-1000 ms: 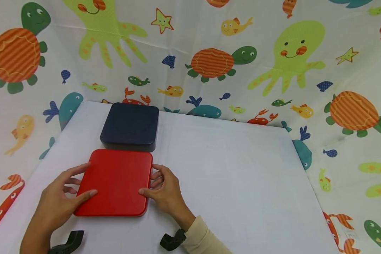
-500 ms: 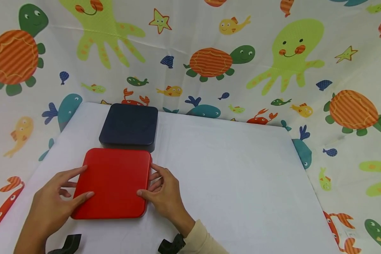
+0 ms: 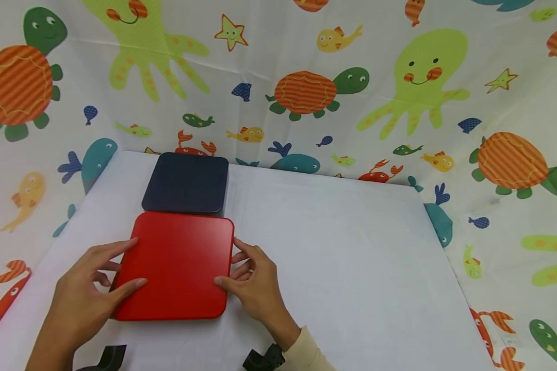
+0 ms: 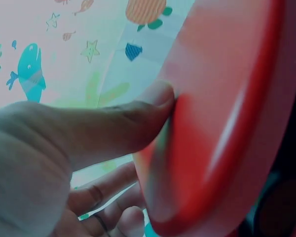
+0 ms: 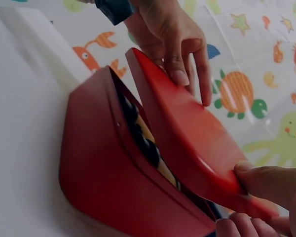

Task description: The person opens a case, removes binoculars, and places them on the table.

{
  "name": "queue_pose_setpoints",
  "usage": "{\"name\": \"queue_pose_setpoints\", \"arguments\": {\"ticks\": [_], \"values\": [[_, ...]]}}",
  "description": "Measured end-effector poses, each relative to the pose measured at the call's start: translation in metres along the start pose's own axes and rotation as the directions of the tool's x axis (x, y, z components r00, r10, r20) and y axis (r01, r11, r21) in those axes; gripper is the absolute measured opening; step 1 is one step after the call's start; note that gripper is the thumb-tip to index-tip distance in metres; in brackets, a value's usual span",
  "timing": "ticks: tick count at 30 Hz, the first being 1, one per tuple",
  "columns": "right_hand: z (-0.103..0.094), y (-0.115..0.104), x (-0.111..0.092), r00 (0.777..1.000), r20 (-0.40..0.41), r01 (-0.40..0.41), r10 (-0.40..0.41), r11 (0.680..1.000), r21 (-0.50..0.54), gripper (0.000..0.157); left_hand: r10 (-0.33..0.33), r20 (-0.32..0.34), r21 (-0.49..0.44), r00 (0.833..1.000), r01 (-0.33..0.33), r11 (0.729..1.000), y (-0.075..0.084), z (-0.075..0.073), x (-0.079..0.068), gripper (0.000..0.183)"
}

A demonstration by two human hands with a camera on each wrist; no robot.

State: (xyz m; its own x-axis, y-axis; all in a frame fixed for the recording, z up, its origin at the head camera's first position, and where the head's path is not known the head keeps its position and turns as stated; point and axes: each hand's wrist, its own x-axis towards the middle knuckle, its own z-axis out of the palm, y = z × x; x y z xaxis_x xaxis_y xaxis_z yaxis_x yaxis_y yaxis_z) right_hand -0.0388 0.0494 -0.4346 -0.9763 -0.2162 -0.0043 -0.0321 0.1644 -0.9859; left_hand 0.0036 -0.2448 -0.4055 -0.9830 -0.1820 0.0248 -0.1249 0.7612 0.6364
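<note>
My left hand [image 3: 83,288] and my right hand [image 3: 255,283] grip the red lid [image 3: 176,268] of a tin from its two sides, thumbs on its top. In the right wrist view the lid is lifted and tilted off the red tin box [image 5: 98,153], leaving a gap along one side. Dark and tan items [image 5: 147,140] show inside that gap; their kind is unclear. In the left wrist view the left thumb [image 4: 153,103] presses on the lid's face, other fingers lie behind its edge.
A dark navy tin [image 3: 185,183] stands directly behind the red one, its front partly covered by the lid in the head view. A white cloth covers the table [image 3: 334,268]. Behind hangs a curtain [image 3: 278,51] printed with sea animals.
The lid has first slid slightly left and then shifted right and up, both hands moving with it. It now overlaps the navy tin's front edge. The navy tin stays put.
</note>
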Motion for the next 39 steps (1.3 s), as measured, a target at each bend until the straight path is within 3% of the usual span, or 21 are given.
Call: {"name": "queue_pose_setpoints", "arguments": {"ticks": [9,18,32,39], "values": [[-0.035,-0.001,-0.007,0.999,-0.048,-0.019,0.016,0.998,-0.061,0.08,0.132,0.009,-0.085,0.991,-0.13,0.988,0.024,0.016,0.006,0.087],[-0.071,0.004,-0.018,0.994,-0.101,-0.055,0.044,0.992,-0.112,0.08,0.251,-0.031,-0.166,0.967,-0.253,0.953,0.048,0.041,0.01,0.08],[-0.112,0.016,-0.032,0.976,-0.198,-0.126,0.095,0.98,-0.154,0.079,0.253,0.071,-0.195,0.965,-0.236,0.952,0.076,0.079,0.015,0.076],[-0.134,0.021,-0.037,0.972,-0.203,-0.154,0.118,0.973,-0.173,0.079,0.258,0.065,-0.212,0.964,-0.239,0.948,0.089,0.103,0.012,0.077]]}}
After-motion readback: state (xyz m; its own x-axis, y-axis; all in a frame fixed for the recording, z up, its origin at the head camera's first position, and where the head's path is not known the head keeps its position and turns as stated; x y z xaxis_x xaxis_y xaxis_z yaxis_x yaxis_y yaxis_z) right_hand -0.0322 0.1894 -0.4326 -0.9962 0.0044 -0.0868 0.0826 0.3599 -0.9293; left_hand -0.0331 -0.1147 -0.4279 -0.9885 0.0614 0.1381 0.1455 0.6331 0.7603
